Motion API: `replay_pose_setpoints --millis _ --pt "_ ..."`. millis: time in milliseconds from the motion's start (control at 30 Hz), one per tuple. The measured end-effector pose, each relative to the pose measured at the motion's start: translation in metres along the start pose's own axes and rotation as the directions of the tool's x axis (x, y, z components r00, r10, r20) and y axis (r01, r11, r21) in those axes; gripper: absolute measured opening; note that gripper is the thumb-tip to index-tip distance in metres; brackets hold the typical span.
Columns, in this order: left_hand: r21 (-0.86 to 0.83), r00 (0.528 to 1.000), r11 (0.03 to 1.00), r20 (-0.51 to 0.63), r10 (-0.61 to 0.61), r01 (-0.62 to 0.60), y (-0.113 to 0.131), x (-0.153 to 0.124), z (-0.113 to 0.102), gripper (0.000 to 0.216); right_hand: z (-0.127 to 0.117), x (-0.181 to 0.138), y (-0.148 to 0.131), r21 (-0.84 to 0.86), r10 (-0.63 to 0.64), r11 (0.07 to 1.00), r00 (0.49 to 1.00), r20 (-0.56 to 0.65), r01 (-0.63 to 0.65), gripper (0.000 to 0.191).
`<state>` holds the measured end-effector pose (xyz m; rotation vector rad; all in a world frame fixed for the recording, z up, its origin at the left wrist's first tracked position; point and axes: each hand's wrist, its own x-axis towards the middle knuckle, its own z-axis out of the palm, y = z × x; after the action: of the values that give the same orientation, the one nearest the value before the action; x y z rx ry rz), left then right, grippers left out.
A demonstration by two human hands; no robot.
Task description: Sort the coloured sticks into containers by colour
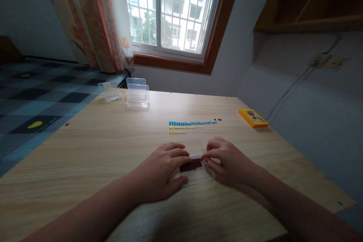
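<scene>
A clear plastic box (195,178) with its lid raised lies at the near middle of the table. Dark brown blocks (190,165) are packed side by side inside it. My left hand (166,168) grips the box's left side, fingers over the far rim and thumb at the near rim. At the box's far right corner, the thumb and forefinger of my right hand (222,159) are pinched together on what looks like a tiny dark brown block, mostly covered by the fingertips. Beyond the box run rows of tiny blue blocks (181,123), pale blocks and yellow blocks (174,132).
A few dark pieces (217,120) lie past the blue row's right end. Open clear boxes (137,98) stand at the table's far left, beside another tilted one (111,92). An orange-yellow box (253,117) sits near the right edge. Beyond are a window and a bed.
</scene>
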<state>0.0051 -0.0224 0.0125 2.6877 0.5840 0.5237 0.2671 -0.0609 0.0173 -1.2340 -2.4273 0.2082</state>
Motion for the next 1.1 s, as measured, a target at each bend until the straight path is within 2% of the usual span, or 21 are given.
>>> replay_pose_setpoints --millis 300,767,900,1000,1033,1100 --pt "-0.003 1.0 1.0 -0.001 0.01 -0.01 0.0 0.001 0.001 0.036 0.001 -0.002 0.001 -0.059 0.012 0.998 0.999 0.05 -0.009 0.02" --pt "0.006 1.0 1.0 -0.009 -0.005 0.005 0.001 0.001 -0.001 0.038 0.003 -0.002 -0.001 -0.084 -0.001 0.996 0.999 0.041 0.004 0.023" --pt "0.005 1.0 1.0 -0.006 -0.008 0.008 0.001 0.001 -0.001 0.038 0.0 -0.003 -0.003 -0.09 -0.045 0.995 0.999 0.02 0.047 0.024" --pt "-0.001 1.0 1.0 -0.01 -0.002 0.002 0.0 0.001 0.0 0.038 -0.007 -0.002 0.006 -0.099 -0.091 0.992 0.992 -0.087 0.083 0.024" --pt "-0.002 1.0 1.0 -0.014 0.003 -0.003 0.0 0.001 0.0 0.038 -0.01 -0.001 0.015 -0.099 -0.084 0.993 0.984 -0.16 0.069 0.023" --pt "-0.001 1.0 1.0 -0.018 0.011 -0.011 0.0 0.001 0.0 0.04 -0.015 0.001 0.039 -0.065 0.01 0.997 0.941 -0.339 -0.034 0.022"
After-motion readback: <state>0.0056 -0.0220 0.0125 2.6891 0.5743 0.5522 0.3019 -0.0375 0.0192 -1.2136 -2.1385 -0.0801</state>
